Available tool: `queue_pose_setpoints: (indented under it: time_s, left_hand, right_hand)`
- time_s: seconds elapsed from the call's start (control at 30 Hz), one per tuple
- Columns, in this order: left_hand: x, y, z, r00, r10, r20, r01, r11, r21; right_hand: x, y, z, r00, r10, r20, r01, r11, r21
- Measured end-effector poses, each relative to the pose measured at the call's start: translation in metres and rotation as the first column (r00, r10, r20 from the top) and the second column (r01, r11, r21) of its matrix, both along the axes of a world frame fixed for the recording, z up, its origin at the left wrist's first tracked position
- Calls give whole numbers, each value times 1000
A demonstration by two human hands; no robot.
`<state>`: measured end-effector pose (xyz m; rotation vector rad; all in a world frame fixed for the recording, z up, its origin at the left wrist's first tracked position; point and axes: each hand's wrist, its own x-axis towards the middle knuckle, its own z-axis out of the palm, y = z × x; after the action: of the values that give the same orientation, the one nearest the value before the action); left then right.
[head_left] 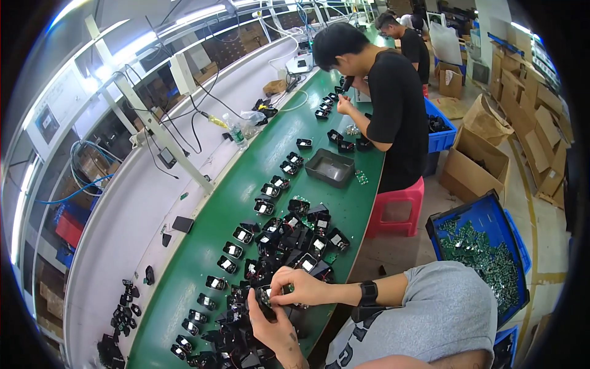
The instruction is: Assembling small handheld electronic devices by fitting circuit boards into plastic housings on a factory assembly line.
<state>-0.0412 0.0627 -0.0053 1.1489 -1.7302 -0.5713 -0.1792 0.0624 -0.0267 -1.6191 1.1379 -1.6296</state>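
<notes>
My left hand holds a small black plastic housing with its fingers and thumb around the sides. Closing in from the right, my right hand pinches at the housing's inner edge. What its fingertips grip is hidden. A white-topped part shows inside the housing. Around and beneath both hands lies a heap of similar black housings, some with white parts and thin red wires showing. Left of the heap, more open housings stand in a loose row along the green bench.
A grey tray sits farther up the bench, with small green circuit boards beside it. A blue crate of circuit boards stands on my right. Beyond a pink stool, a co-worker leans over the bench. A bottle stands at the left ledge.
</notes>
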Motion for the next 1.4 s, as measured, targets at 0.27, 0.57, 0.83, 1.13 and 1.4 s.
queue_pose_setpoints:
  time_s: [0.27, 0.57, 0.83, 1.13, 1.4]
  left_hand:
    - [-4, 10, 13, 992, -52, -118, 43, 996, -78]
    - [-3, 21, 17, 995, -58, -86, 50, 995, -90]
    - [-7, 24, 17, 998, -58, 19, 61, 972, -228]
    - [-15, 32, 25, 982, -19, 190, 64, 970, -235]
    - [-10, 6, 10, 989, 39, 145, -9, 979, -202]
  right_hand:
    - [-6, 10, 24, 994, -28, -110, 11, 987, -158]
    - [-11, 20, 30, 988, 42, -150, -60, 992, -112]
    - [-19, 28, 32, 994, 97, -52, -99, 994, -43]
    - [-27, 25, 20, 994, 114, 2, -113, 991, 71]
    - [-23, -2, 11, 983, 184, -13, -181, 975, 125]
